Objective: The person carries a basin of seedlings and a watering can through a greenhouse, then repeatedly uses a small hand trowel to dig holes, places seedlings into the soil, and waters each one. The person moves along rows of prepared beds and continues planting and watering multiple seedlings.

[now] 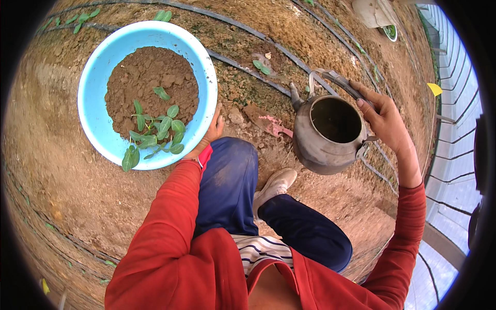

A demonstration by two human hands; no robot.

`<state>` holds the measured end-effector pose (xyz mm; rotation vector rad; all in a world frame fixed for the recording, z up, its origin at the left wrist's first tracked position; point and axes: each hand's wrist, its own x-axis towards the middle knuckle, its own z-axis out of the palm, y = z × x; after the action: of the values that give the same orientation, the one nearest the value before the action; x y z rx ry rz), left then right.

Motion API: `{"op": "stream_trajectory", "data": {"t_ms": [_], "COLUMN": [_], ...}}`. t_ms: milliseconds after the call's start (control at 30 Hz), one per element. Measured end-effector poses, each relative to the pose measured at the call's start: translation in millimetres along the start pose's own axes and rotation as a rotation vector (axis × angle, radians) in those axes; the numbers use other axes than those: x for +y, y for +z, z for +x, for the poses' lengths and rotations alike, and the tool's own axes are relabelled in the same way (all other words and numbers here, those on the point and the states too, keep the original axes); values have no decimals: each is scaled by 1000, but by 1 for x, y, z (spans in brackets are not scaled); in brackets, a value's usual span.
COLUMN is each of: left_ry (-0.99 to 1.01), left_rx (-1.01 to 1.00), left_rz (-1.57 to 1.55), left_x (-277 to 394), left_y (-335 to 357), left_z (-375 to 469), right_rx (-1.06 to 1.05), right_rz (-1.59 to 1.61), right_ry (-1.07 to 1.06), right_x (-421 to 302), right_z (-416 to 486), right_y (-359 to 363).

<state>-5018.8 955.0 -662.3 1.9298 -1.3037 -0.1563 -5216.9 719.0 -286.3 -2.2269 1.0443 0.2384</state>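
A light blue plastic basin [91, 104] holds loose brown soil [151, 77] and several green seedlings [164, 128] bunched at its near right side. My left hand [213, 128] grips the basin's right rim, partly hidden beneath it. On the right, my right hand [381, 112] is closed around the handle of an old metal kettle [325, 155]. The kettle has no lid on, and dark liquid seems to lie inside. Its spout points to the upper left. Between basin and kettle, a hand trowel [267, 120] with worn pink paint lies on the soil, partly behind the kettle.
Dark drip irrigation lines [232, 25] run across the soil bed. A small seedling [261, 67] grows beside one line, ahead of my knees. At the upper right are a pale container [372, 13] and a yellow card [434, 89]. A translucent greenhouse wall [451, 155] borders the right side.
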Motion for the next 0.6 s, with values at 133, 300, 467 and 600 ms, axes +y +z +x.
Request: {"op": "stream_trajectory", "data": {"t_ms": [133,300,467,600], "left_ry": [77,-14,31,43], "left_rx": [111,-2,67,103], "left_rz": [90,47,45,59], "left_x": [0,2,3,7], "left_y": [1,-2,-2,-6], "left_z": [2,-2,1,4], "right_rx": [16,11,-8,24], "right_rz": [21,39,46,16], "right_ry": [-10,-8,-6,-81], "right_x": [-6,-15,-20,-15], "right_z": [0,4,10,18], "right_y": [4,5,3,3]}}
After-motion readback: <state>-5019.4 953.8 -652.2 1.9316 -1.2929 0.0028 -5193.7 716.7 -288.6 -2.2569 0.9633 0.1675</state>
